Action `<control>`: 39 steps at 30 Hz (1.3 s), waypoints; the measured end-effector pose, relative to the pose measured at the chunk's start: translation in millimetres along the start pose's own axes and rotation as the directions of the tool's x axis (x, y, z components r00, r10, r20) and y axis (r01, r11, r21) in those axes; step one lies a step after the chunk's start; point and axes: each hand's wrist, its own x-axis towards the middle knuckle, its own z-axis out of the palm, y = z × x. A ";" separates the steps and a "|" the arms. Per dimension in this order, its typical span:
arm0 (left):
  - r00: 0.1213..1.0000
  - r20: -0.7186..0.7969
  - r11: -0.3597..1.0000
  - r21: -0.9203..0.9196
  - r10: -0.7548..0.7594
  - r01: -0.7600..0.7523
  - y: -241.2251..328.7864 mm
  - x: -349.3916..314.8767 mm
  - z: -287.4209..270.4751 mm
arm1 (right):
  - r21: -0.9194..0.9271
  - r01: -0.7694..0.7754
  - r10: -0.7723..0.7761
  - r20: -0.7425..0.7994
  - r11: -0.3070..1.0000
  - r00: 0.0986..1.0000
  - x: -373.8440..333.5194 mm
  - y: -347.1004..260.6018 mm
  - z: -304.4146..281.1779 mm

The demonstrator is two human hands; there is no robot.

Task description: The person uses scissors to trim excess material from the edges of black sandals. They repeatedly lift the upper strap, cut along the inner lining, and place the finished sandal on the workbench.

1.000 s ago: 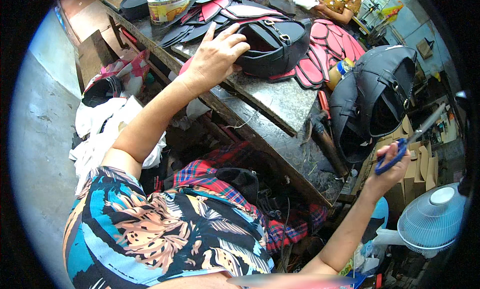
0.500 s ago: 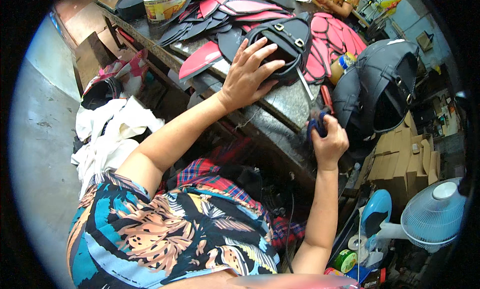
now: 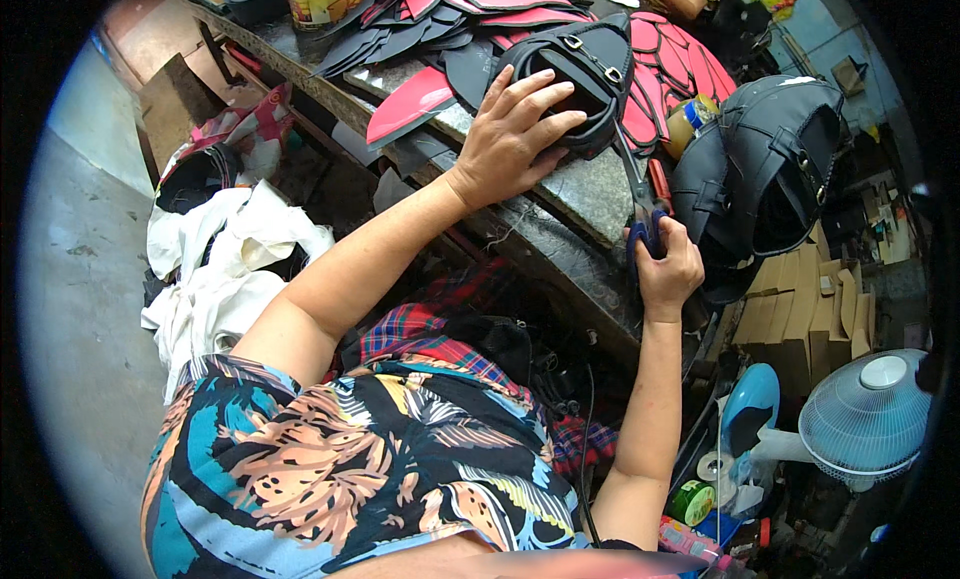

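Observation:
My left hand (image 3: 515,134) lies with spread fingers across a black buckled shoe upper (image 3: 603,51) on the workbench. The fingertips reach over its opening and the thumb rests by its near edge. My right hand (image 3: 668,277) is closed on a pair of scissors (image 3: 645,207) with dark blue handles. Their blades point away from me, the tips close to the near right edge of that upper. Under and behind the upper lie black sole-shaped pieces (image 3: 468,77) and a single pink one (image 3: 408,109).
Pink soles (image 3: 668,74) are heaped at the far right of the workbench (image 3: 600,194). Beside them stand a jar (image 3: 690,124) and more black uppers (image 3: 775,169). A tub (image 3: 325,1) is at the far left. Cartons (image 3: 790,309) and a fan (image 3: 865,419) stand right; white cloth (image 3: 235,279) hangs left.
The scissors have swung a little away from me and right, and their blades now point at the upper's edge. My left hand stays on the upper, shifted slightly right with it.

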 end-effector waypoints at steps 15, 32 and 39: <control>1.000 0.012 1.000 -0.002 0.000 0.000 2.0 -0.4 0.9 | 0.047 0.005 -0.005 0.002 0.999 1.000 -2.2 8.8 1.0; 0.999 -0.005 0.999 0.025 0.046 -0.046 -1.9 -3.3 3.9 | 0.145 -0.023 0.034 -0.073 0.989 0.997 -3.1 12.1 3.5; 0.999 -0.007 0.998 0.033 0.050 -0.050 -3.0 -4.8 4.1 | 0.151 -0.006 0.018 -0.082 0.989 0.996 -3.4 11.9 5.7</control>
